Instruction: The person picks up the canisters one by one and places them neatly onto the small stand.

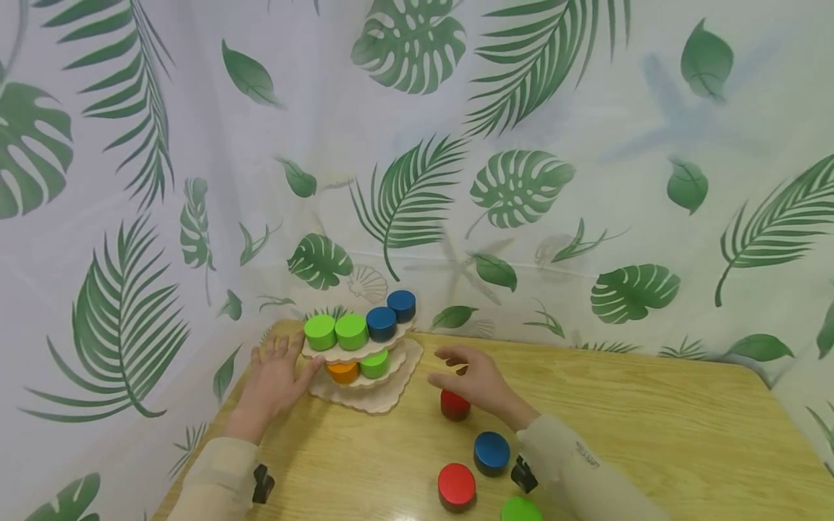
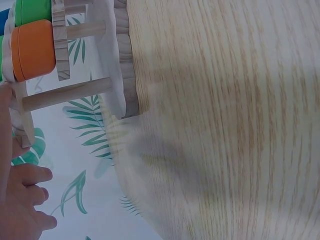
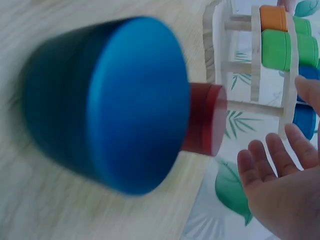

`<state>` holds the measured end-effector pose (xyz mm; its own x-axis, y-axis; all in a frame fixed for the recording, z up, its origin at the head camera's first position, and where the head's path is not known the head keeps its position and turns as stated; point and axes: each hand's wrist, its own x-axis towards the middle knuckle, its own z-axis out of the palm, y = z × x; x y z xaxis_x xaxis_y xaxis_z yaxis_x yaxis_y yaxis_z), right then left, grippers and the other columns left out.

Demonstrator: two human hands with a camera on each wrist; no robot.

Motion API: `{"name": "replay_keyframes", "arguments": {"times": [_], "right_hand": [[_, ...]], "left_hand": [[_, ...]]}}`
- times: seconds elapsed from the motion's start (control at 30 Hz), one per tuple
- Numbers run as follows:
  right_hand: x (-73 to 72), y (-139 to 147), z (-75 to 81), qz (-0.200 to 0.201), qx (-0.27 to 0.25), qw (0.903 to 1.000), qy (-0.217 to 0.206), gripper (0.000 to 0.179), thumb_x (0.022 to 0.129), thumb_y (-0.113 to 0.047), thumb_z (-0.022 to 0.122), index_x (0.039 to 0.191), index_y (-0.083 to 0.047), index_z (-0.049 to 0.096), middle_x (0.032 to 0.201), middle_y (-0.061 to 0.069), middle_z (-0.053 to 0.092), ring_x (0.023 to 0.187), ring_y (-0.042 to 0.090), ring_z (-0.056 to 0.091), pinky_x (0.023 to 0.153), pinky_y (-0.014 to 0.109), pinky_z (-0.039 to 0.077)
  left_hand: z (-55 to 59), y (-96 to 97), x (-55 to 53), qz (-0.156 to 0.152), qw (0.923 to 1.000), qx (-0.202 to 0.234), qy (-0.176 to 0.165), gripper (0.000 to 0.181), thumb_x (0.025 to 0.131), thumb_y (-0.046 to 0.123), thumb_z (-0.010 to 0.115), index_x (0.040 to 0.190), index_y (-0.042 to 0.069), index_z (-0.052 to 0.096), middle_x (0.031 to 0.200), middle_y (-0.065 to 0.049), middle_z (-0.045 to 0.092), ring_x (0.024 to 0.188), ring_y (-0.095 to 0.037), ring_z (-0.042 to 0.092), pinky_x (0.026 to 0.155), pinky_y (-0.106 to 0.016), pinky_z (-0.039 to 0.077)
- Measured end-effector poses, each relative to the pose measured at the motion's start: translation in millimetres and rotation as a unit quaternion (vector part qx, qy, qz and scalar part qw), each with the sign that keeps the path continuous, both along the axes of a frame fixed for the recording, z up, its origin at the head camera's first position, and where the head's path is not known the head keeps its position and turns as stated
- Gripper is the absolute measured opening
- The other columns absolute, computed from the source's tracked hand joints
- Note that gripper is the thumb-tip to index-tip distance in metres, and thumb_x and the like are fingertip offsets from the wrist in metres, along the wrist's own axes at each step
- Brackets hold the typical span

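Observation:
A wooden tiered stand (image 1: 374,398) with scalloped shelves stands at the table's back left. Two green and two blue cylinders (image 1: 381,323) line its top shelf; an orange cylinder (image 1: 343,372) and a green one (image 1: 374,364) sit on the shelf below. My left hand (image 1: 274,380) rests against the top shelf's left end, fingers spread, thumb at its front edge. To the stand's right, my right hand (image 1: 478,380) hovers over a red cylinder (image 1: 455,407) with its fingers parted. Nothing is between them, as the right wrist view (image 3: 285,185) of the hand also shows.
Nearer on the wooden table (image 1: 625,427) stand a blue cylinder (image 1: 491,454), another red cylinder (image 1: 457,487) and a green cylinder (image 1: 521,511), partly cut off by the frame. A leaf-printed white curtain (image 1: 417,116) hangs behind the table and along its left side.

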<state>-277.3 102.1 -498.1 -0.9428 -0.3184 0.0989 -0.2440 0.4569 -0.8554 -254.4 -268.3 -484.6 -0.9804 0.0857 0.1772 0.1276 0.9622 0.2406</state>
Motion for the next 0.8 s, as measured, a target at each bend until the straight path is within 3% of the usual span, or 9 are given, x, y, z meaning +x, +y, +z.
{"name": "replay_keyframes", "arguments": {"times": [0.43,0.8], "right_hand": [[3.4,29,-19.9,0.03,-0.01,0.999,-0.031,0.056,0.092,-0.024,0.082,0.141,-0.003,0.065,0.144,0.02,0.065,0.13,0.04,0.061,0.11,0.054,0.052],[8.4,41,-28.9,0.036,0.023,0.9979,-0.047,0.062,0.089,-0.025,0.086,0.142,-0.002,0.063,0.143,0.017,0.066,0.126,0.033,0.062,0.109,0.053,0.053]], "left_hand": [[-1.2,1.2,1.0,0.003,1.0,-0.004,-0.001,0.079,0.11,0.057,0.041,0.163,0.0,0.033,0.162,-0.036,0.036,0.155,-0.059,0.023,0.122,-0.079,0.013],[-2.0,0.5,0.1,-0.001,1.0,0.004,-0.003,0.079,0.11,0.057,0.041,0.164,-0.001,0.032,0.163,-0.036,0.035,0.156,-0.058,0.022,0.122,-0.08,0.012]]}}
